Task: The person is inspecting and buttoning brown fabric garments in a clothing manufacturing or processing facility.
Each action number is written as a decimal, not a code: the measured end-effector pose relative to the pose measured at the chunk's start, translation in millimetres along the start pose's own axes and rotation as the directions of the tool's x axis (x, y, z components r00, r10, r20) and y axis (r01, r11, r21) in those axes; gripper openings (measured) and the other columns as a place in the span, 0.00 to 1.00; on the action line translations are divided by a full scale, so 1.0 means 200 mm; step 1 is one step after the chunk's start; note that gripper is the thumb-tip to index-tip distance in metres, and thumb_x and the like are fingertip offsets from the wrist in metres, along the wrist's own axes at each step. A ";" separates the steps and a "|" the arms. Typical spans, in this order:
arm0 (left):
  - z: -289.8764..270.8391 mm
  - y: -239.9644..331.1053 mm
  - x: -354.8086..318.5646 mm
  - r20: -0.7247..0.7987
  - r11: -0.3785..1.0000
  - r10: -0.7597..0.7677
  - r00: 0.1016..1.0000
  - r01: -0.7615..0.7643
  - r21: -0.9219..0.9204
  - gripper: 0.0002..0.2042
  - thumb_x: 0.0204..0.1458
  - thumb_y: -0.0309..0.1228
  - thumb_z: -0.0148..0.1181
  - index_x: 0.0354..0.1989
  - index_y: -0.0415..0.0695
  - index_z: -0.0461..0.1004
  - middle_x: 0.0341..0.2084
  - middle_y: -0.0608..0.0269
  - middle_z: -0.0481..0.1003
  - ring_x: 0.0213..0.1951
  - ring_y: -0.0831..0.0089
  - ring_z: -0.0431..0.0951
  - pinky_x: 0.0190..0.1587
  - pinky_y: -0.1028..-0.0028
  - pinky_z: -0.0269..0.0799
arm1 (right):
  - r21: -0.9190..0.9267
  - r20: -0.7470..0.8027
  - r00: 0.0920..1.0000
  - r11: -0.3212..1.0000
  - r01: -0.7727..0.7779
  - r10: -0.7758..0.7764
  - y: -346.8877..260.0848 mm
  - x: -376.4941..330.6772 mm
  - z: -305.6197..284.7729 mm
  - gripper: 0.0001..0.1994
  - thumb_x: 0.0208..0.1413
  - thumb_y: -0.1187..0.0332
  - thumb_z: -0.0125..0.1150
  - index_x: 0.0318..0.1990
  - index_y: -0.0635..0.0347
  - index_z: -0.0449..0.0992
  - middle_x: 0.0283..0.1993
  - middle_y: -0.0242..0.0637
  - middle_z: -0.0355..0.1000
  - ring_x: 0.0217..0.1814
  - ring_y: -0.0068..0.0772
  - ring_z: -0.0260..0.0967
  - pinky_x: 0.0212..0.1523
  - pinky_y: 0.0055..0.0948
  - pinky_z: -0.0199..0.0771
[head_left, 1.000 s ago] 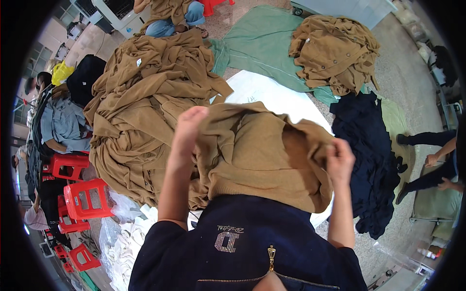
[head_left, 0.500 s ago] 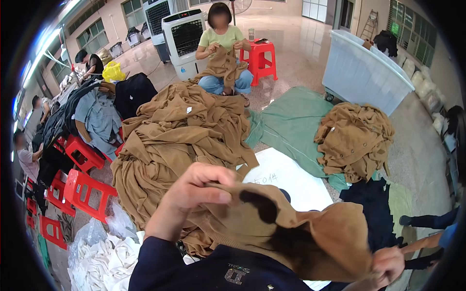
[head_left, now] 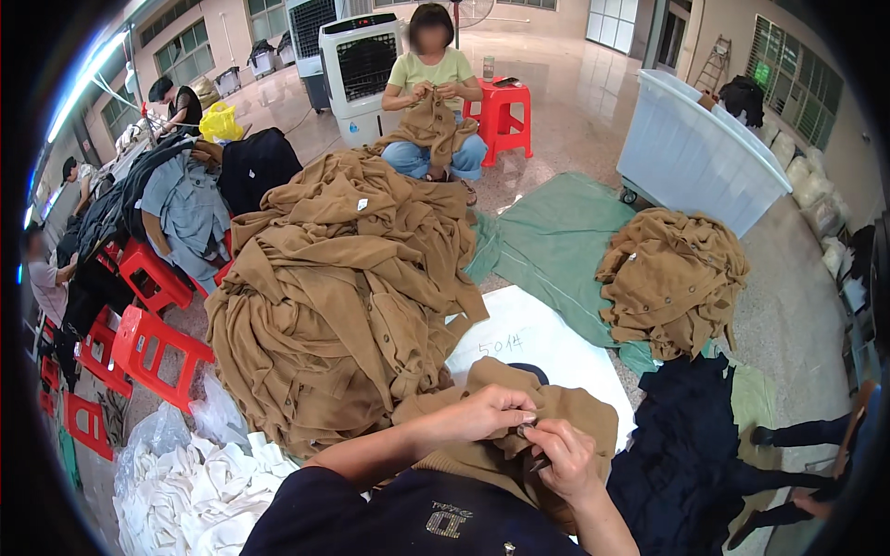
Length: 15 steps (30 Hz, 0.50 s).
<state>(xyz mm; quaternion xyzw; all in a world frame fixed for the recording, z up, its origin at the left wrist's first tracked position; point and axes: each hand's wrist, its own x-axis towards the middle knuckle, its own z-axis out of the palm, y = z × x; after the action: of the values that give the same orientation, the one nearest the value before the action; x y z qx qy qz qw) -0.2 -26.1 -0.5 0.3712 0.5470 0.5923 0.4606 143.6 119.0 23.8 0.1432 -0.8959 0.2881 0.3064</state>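
A brown knit cardigan lies bunched over my lap, under both hands. My left hand is closed, its thumb and fingers pinching the knit near a small dark spot, perhaps a button. Right beside it, almost touching, my right hand pinches the same place. Something small, dark and pointed shows under the right fingers, too little of it to name. A big heap of brown cardigans rises just beyond my left arm.
A smaller brown pile sits on green sheeting at right, by a wheeled white bin. Dark garments lie near right, white ones near left. Red stools stand left. A seated person handles a cardigan ahead.
My hands were wide apart, stretching the cardigan between them. Now they have come together over my lap, and the cardigan is lowered and bunched.
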 end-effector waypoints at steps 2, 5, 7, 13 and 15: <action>0.00 0.04 -0.03 -0.009 0.999 -0.028 1.000 0.028 0.039 0.09 0.61 0.31 0.53 0.42 0.37 0.74 0.31 0.73 0.73 0.36 0.87 0.68 0.40 0.81 0.66 | -0.025 -0.043 0.999 1.000 0.004 -0.005 0.01 0.00 0.01 0.18 0.31 0.83 0.63 0.37 0.64 0.76 0.33 0.38 0.72 0.27 0.34 0.73 0.27 0.30 0.74; 0.00 0.03 -0.06 -0.024 0.997 -0.066 0.997 0.067 0.023 0.09 0.62 0.31 0.52 0.42 0.37 0.73 0.32 0.73 0.73 0.37 0.87 0.68 0.41 0.81 0.66 | -0.009 -0.046 0.999 1.000 -0.002 0.002 0.00 -0.01 0.04 0.17 0.31 0.83 0.63 0.35 0.63 0.76 0.32 0.37 0.72 0.27 0.34 0.73 0.27 0.30 0.73; 0.00 0.02 -0.07 -0.031 0.997 -0.076 0.997 0.075 -0.031 0.09 0.62 0.31 0.52 0.42 0.37 0.73 0.32 0.73 0.73 0.37 0.87 0.68 0.41 0.82 0.66 | -0.007 -0.042 0.999 1.000 0.001 -0.002 0.01 -0.02 0.07 0.17 0.31 0.83 0.63 0.35 0.63 0.76 0.32 0.37 0.72 0.27 0.34 0.73 0.26 0.30 0.73; -0.02 0.09 -0.12 0.014 0.989 0.034 0.999 -0.036 0.147 0.11 0.57 0.31 0.60 0.42 0.36 0.71 0.34 0.68 0.73 0.38 0.82 0.69 0.42 0.78 0.67 | 0.014 -0.064 0.998 0.999 -0.029 0.029 0.00 -0.04 0.11 0.15 0.33 0.82 0.64 0.35 0.63 0.76 0.31 0.37 0.71 0.26 0.34 0.72 0.24 0.30 0.72; -0.04 0.08 -0.13 0.067 0.910 0.174 0.983 -0.186 0.371 0.14 0.52 0.30 0.65 0.42 0.36 0.71 0.35 0.62 0.74 0.39 0.76 0.72 0.43 0.74 0.69 | 0.035 -0.055 0.997 0.998 -0.047 0.049 -0.01 -0.04 0.12 0.15 0.33 0.83 0.64 0.34 0.63 0.76 0.30 0.37 0.71 0.25 0.34 0.72 0.24 0.30 0.72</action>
<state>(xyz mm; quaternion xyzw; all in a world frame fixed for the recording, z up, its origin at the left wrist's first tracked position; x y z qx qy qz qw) -1.9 -52.6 15.3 0.5108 0.6062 0.5103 0.3333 139.0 103.7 4.6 0.1186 -0.8852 0.3142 0.3218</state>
